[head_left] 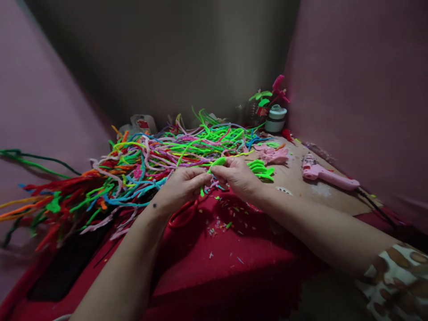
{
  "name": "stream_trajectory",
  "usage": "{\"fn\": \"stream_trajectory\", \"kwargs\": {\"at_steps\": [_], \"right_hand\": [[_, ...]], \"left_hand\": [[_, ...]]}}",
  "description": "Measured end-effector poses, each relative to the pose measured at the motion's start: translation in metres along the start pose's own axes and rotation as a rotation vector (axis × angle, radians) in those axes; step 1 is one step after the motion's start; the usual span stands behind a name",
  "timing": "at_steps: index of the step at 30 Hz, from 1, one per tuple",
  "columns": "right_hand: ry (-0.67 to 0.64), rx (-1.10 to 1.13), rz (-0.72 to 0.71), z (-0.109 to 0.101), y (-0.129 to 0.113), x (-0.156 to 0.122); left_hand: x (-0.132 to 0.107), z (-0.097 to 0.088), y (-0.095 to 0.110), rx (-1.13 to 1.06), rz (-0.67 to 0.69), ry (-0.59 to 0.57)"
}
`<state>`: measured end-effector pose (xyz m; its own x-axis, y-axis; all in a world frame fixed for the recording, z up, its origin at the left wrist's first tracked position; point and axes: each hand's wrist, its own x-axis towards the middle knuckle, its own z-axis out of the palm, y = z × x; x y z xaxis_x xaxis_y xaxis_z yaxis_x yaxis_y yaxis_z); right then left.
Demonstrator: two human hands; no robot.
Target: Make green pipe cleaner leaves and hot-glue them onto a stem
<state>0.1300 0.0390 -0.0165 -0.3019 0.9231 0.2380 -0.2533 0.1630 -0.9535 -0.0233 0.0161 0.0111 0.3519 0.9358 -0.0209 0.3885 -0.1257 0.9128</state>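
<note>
A bright green pipe cleaner [219, 162], bent into a leaf-like loop at its upper end, is pinched between my two hands above the red cloth. My left hand [189, 180] has its thumb and fingers closed on the lower part. The fingers of my right hand [236, 174] grip it near the looped end. Just right of my right hand lies a bunch of finished green leaf shapes [262, 170]. Behind both hands spreads a big tangled heap of pipe cleaners [167, 151] in many colours. Red-handled scissors [183, 216] lie partly under my left hand.
A pink glue gun [329, 176] rests on a cardboard sheet [301, 156] at right, its cord trailing off. A lidded jar [276, 119] and pipe-cleaner flowers [279, 87] stand at the back. A dark flat phone-like object [63, 267] lies at left. Clippings litter the red cloth [227, 263].
</note>
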Motion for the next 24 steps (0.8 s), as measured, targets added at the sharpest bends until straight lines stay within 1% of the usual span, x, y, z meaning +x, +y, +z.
{"fn": "stream_trajectory", "kwargs": {"at_steps": [2,3,4,5,7,11,14,16,17,19,21,22,23,24], "right_hand": [[0.043,0.019,0.012,0.000,0.005,0.001],[0.065,0.025,0.012,0.000,0.007,0.001],[0.082,0.026,0.008,0.000,0.009,0.001],[0.093,0.020,-0.003,0.000,0.010,0.001],[0.102,-0.013,-0.052,0.001,0.011,0.000],[0.097,-0.024,-0.127,0.001,0.013,-0.001],[0.081,-0.007,-0.142,0.002,0.017,0.001],[0.070,-0.034,-0.153,0.001,0.017,0.002],[0.082,-0.062,-0.163,0.001,0.016,0.001],[0.154,-0.148,-0.225,0.003,0.009,-0.002],[0.227,-0.262,-0.345,0.009,-0.001,-0.010],[0.214,-0.326,-0.428,0.014,-0.006,-0.017],[0.150,-0.387,-0.506,0.019,-0.010,-0.024],[0.027,-0.467,-0.572,0.024,-0.013,-0.031]], "left_hand": [[0.002,-0.001,0.000,0.366,0.156,0.162],[0.002,-0.001,-0.001,0.491,0.215,0.223],[0.003,0.000,-0.002,0.560,0.245,0.261],[0.004,0.000,-0.003,0.571,0.242,0.268],[0.005,0.000,-0.004,0.452,0.166,0.220],[0.005,-0.003,-0.002,0.066,-0.102,0.122],[0.003,-0.009,-0.001,-0.042,-0.201,0.058],[0.002,-0.015,-0.001,-0.043,-0.216,0.045],[0.003,-0.018,-0.001,-0.036,-0.213,0.057],[0.006,-0.023,0.000,0.009,-0.192,0.118],[0.013,-0.024,0.003,0.066,-0.145,0.211],[0.017,-0.023,0.006,0.093,-0.118,0.237],[0.022,-0.019,0.010,0.110,-0.082,0.237],[0.027,-0.014,0.015,0.121,-0.039,0.200]]}}
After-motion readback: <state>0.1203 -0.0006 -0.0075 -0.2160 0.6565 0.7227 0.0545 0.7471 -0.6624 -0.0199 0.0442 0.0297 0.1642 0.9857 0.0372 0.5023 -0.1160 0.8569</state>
